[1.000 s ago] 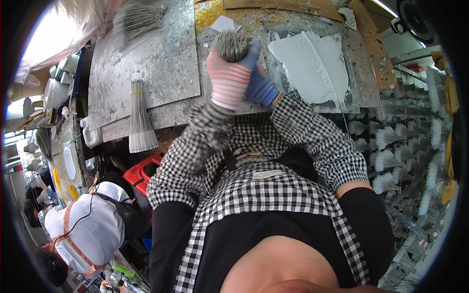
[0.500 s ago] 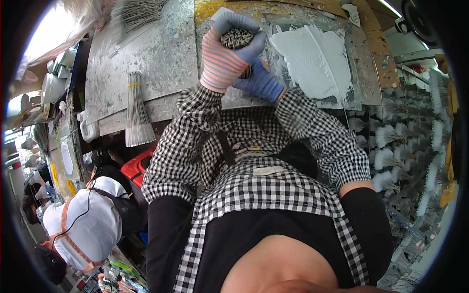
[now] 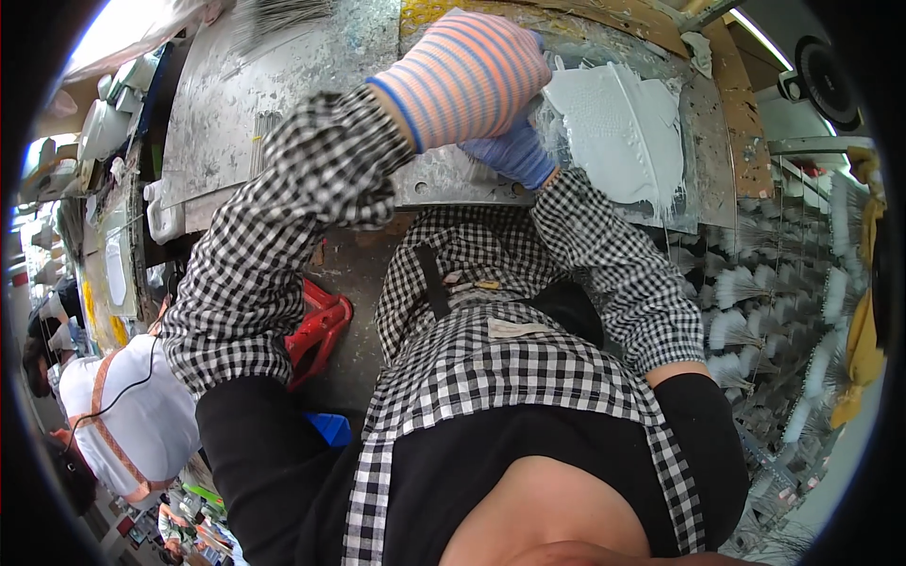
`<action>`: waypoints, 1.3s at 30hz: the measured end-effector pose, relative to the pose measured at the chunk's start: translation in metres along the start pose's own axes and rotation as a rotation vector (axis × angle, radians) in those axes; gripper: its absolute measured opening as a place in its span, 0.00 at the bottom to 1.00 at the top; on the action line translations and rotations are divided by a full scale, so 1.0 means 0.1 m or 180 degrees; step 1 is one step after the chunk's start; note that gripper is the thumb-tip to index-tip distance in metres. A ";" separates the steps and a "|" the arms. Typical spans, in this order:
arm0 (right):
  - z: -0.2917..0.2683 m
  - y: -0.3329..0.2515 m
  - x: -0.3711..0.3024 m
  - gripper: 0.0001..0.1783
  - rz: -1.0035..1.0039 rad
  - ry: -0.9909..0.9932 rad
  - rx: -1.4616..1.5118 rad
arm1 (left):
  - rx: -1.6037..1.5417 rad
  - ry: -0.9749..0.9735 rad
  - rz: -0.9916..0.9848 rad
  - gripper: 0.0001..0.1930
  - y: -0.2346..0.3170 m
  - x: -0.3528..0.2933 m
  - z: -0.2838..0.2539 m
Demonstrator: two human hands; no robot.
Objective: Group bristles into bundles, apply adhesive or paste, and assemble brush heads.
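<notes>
My left hand [image 3: 472, 80], in an orange and blue striped glove, is closed, its back turned up and its fingers curled down out of sight. Just below it, my right hand [image 3: 514, 153] in a blue glove is also closed. Both are around an upright bundle of thin grey rods [image 3: 478, 171]; only a little of it shows below the gloves, and its top is covered by my left hand. To the right of my hands, thick white paste [image 3: 618, 132] is spread on a flat sheet. Another rod bundle [image 3: 267, 130] with a yellow band lies left, partly behind my sleeve.
Loose rods [image 3: 278, 21] lie at the table's far left. A white jug [image 3: 163, 213] stands by the left table edge. A red plastic stool [image 3: 319, 325] is below. Many fan-shaped bundles [image 3: 741, 288] hang at right. A person in white [image 3: 137, 410] is at left.
My left hand has rolled over the bundle's top, hiding the rod ends that showed before. Its elbow has swung out to the left, covering most of the banded bundle. My right hand stays close by.
</notes>
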State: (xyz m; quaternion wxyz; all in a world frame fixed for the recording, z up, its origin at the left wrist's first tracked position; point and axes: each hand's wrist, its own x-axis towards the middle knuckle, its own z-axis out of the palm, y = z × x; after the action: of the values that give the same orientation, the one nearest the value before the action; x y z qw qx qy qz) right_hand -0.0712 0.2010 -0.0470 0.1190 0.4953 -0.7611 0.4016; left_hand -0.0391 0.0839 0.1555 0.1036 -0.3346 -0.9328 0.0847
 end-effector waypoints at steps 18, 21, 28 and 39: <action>0.00 -0.29 0.03 0.20 0.0619 0.0381 0.0894 | -0.1073 0.0418 0.0160 0.10 0.10 -0.22 -0.15; -0.36 -0.45 0.28 0.18 0.1101 0.0044 0.1402 | -0.0931 0.0605 -0.0204 0.10 -0.11 -0.11 -0.22; -0.38 -0.51 0.14 0.22 0.1783 -0.0222 0.2317 | -0.1026 0.0266 -0.0327 0.11 0.08 -0.07 -0.18; -1.54 0.84 -0.72 0.29 0.1303 0.0852 -0.0436 | -0.0712 -0.0505 0.0606 0.14 0.28 1.65 -0.42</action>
State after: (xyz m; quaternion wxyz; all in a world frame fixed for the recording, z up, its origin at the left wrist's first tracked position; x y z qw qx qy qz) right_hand -0.1412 0.3764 -0.0300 0.1682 0.2641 -0.8484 0.4269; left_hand -0.1358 0.2147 0.2125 -0.0167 -0.4232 -0.9057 0.0159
